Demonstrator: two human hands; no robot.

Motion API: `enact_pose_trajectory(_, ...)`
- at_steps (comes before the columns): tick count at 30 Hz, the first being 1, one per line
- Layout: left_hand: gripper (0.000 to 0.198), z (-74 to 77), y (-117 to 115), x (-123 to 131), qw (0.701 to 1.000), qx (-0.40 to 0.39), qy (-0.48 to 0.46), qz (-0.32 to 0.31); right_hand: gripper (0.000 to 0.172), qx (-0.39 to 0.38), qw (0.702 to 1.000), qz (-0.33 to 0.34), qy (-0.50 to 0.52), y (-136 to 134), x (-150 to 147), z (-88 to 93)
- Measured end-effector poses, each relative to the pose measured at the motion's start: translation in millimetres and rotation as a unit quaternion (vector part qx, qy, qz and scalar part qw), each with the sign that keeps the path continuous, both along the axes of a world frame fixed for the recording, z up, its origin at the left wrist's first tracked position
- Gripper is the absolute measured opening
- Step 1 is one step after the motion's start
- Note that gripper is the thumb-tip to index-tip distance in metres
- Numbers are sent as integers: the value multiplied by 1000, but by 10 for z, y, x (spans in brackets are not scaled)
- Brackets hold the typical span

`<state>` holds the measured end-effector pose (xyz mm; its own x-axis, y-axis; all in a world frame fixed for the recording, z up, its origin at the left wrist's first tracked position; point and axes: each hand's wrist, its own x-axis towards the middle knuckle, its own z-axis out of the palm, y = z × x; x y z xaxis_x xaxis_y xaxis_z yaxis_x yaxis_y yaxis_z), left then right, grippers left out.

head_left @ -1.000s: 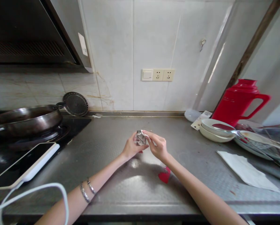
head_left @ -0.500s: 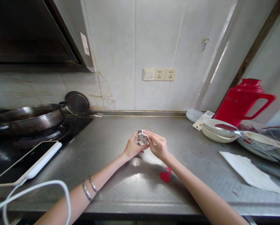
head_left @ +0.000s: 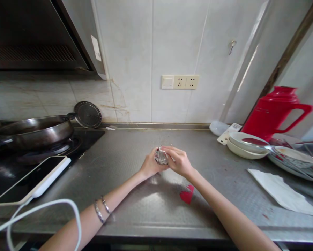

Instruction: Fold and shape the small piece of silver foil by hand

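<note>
A small crumpled piece of silver foil (head_left: 161, 157) is pinched between both my hands above the middle of the steel counter (head_left: 125, 164). My left hand (head_left: 149, 164) grips it from the left with fingers curled. From the right, my right hand (head_left: 179, 161) closes over its top and side. On the counter just below my right wrist lies a small red scrap (head_left: 187, 195).
A phone (head_left: 32, 179) with a white cable (head_left: 43, 212) lies on the black stove at left, behind it a dark pan (head_left: 33, 130). At right stand a red thermos jug (head_left: 274, 109), stacked bowls and plates (head_left: 244, 144) and a white paper napkin (head_left: 279, 191).
Both hands have sunk slightly toward the counter and closed more tightly around the foil. The view has shifted a little.
</note>
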<state>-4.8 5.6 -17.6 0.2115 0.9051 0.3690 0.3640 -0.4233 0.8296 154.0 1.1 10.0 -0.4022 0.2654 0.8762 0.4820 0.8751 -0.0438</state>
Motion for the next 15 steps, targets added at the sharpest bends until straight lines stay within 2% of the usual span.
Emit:
enact_pose_trajectory(3, 69, 1, -5, 6, 1000, -4, -1, 1, 29, 10, 1000, 7, -7, -8, 10, 15)
enact_pose_trajectory(9, 79, 0, -4, -1, 1000, -5, -14, 2, 24, -38, 999, 13, 34, 19, 15, 2)
enact_pose_trajectory(15, 73, 19, -21, 2, 1000, 9, -18, 12, 29, -1, 999, 29, 18, -16, -18, -13)
